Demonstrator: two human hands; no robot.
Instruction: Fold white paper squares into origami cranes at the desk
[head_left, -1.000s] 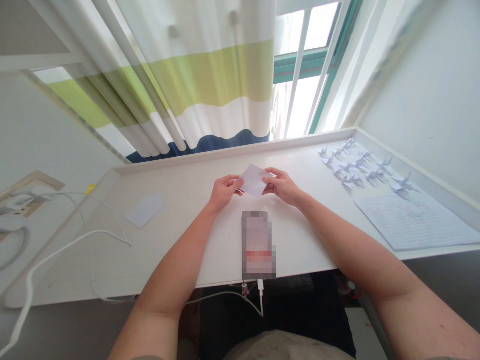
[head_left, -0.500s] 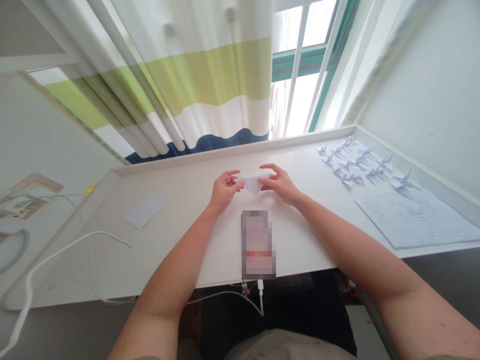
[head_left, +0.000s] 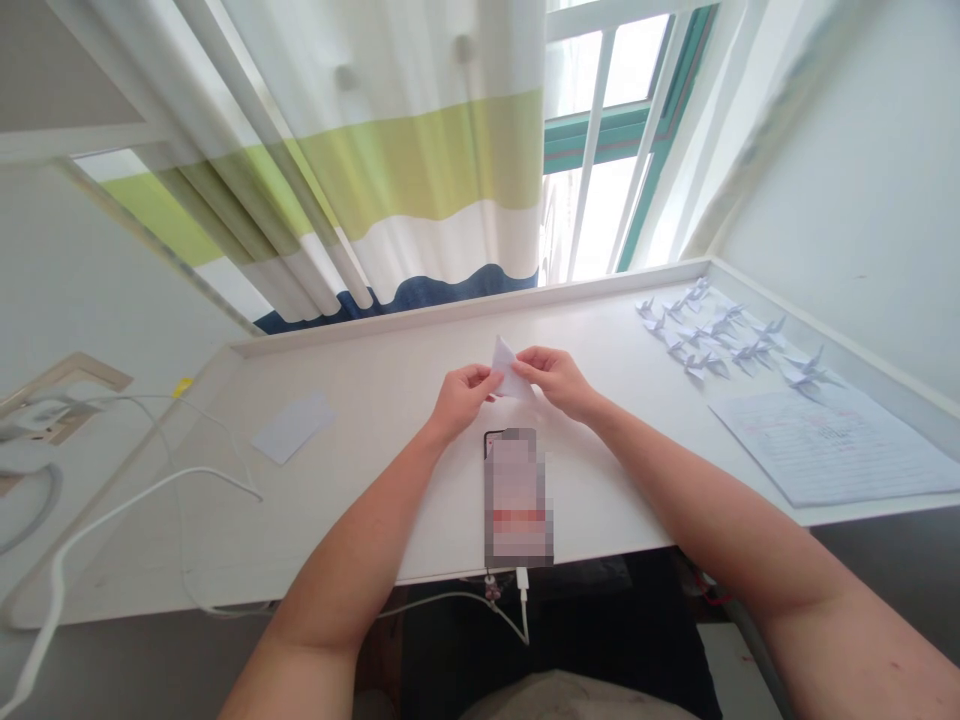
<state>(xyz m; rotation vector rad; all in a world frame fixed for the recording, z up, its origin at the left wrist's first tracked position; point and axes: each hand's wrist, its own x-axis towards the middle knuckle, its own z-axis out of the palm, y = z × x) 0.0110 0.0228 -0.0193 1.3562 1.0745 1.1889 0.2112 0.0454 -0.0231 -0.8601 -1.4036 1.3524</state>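
Folded paper (head_left: pixel 507 367) sat pinched between my left hand (head_left: pixel 461 395) and right hand (head_left: pixel 559 380) just beyond the phone (head_left: pixel 517 495), and I judged uneven pressure could skew its crease.

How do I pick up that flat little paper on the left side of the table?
The paper slip lies flat on the table, so probably press a fingertip on it from above, nudge until its near corner lifts, then pinch that corner.
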